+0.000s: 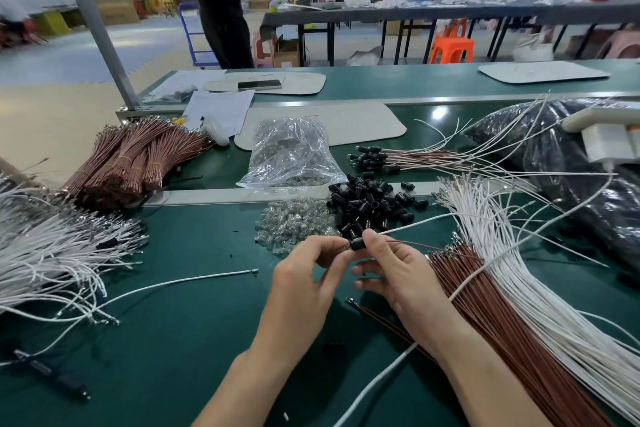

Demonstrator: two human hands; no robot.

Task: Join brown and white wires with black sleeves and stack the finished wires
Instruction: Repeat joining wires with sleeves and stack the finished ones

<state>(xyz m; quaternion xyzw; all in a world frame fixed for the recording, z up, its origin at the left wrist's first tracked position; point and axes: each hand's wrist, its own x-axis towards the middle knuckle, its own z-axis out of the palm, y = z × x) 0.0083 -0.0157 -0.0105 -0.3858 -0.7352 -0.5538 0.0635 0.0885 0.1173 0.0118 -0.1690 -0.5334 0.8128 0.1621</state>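
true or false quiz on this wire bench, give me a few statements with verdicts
1. The left hand and right hand pinch one black sleeve between them. True.
2. The loose sleeve pile lies at the far left among white wires. False: it lies just beyond the hands.
3. The brown bundles at the left are tied with bands. True.
4. The phone sits inside the clear bag. False: it lies on a pale mat farther back.
5. The finished wires lie with their sleeved ends toward the right. False: the sleeved ends point left.
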